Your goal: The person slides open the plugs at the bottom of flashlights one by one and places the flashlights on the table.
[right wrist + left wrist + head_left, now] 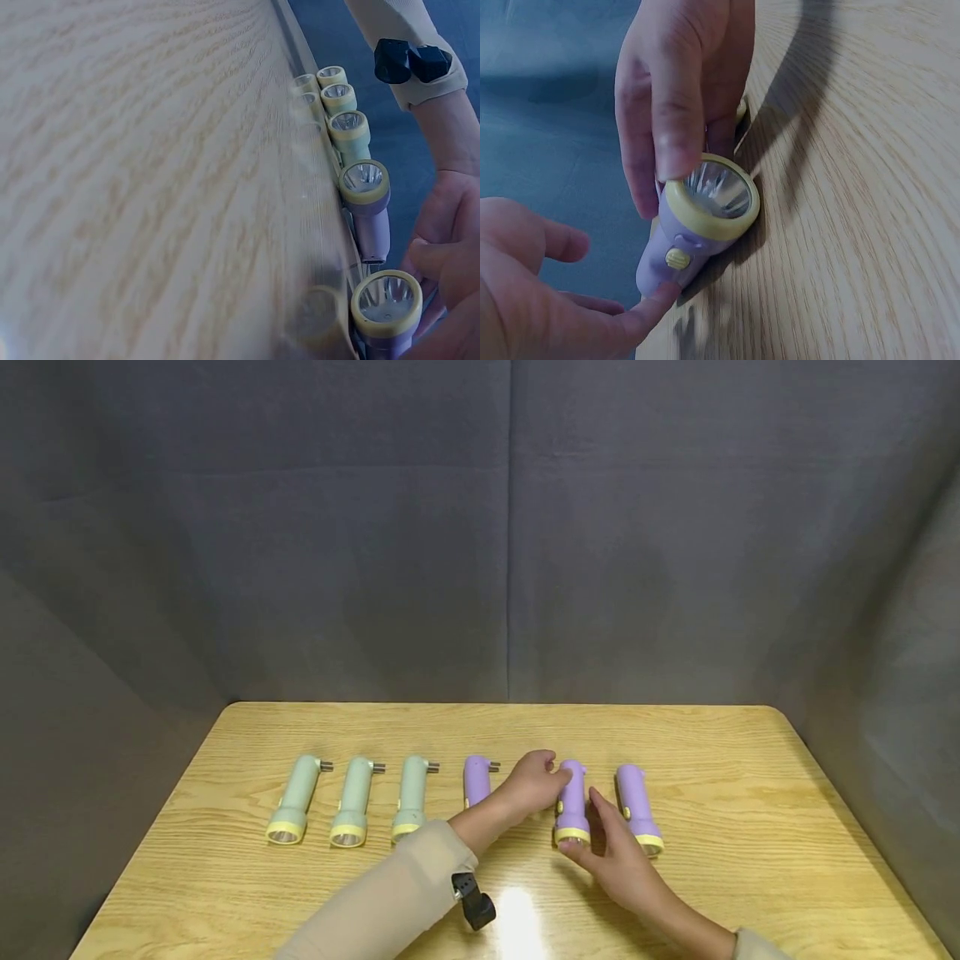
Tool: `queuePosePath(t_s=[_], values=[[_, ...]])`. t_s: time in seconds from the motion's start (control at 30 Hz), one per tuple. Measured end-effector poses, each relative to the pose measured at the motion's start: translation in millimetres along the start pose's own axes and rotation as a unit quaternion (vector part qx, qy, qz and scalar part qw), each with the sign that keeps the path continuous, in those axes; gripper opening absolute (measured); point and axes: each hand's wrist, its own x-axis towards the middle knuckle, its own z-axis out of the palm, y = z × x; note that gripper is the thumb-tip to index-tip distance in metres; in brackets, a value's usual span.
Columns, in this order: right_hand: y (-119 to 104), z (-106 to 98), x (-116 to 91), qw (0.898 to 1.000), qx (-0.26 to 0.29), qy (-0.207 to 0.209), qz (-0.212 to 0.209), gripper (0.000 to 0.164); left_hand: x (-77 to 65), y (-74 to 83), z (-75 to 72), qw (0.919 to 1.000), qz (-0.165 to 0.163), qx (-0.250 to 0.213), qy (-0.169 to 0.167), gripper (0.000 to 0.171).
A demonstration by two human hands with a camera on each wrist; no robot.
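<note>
A purple flashlight (572, 793) with a yellow rim lies on the wooden table between both hands, lens toward me. My left hand (534, 783) is at its tail end, the thumb against the body's left side. In the left wrist view, a left-hand digit touches the flashlight (660, 262) near its yellow switch. My right hand (622, 864) spreads around the lens end, thumb at the yellow rim and index finger extended along the right side, with a gap showing. Other purple flashlights lie on either side, one (477, 781) partly behind the left forearm, another (637, 802) beside the right hand.
Three pale green flashlights, left (296, 797), middle (354, 797) and right (412, 789), lie in the same row with plug prongs out to the right. The left sleeve covers part of the right one. A dark grey curtain (375, 568) stands behind the table (187, 893).
</note>
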Motion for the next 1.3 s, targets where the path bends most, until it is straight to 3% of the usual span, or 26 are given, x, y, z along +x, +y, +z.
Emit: queuePosePath(t_s=[0.63, 0.8, 1.07, 1.3], values=[[10.2, 6.9, 9.1, 0.999, -0.006, 0.023, -0.030, 0.082, 18.4, -7.1, 10.1, 0.9971, -0.038, -0.063, 0.020, 0.051], [11.0, 7.6, 11.3, 0.999, 0.002, 0.027, -0.033, 0.079, 20.9, -6.7, 10.9, 0.9967, -0.040, -0.067, 0.024, 0.049], [10.5, 6.7, 10.9, 0.999, 0.006, 0.032, -0.034, 0.077, 22.6, -10.4, 14.4, 0.9966, -0.026, -0.073, 0.029, 0.030], [13.4, 8.3, 13.0, 0.999, 0.010, 0.031, -0.027, 0.078, 22.3, -11.5, 15.5, 0.9956, -0.033, -0.082, 0.034, 0.031]])
